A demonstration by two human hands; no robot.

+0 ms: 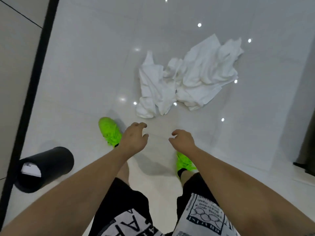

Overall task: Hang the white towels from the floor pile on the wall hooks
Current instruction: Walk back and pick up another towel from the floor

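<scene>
A crumpled pile of white towels point(185, 77) lies on the glossy white floor ahead of me, slightly right of centre. My left hand point(134, 137) hangs in the air short of the pile's near edge, fingers curled and apart, holding nothing. My right hand point(183, 140) is level with it a little to the right, also empty with fingers loosely spread. Both hands are apart from the towels. No wall hooks are in view.
A black cylindrical bin point(44, 168) with white paper inside stands at the lower left beside a dark vertical frame point(35, 79). My bright green shoes point(110, 132) are on the floor under my hands. A dark curtain or panel point(306, 133) borders the right edge.
</scene>
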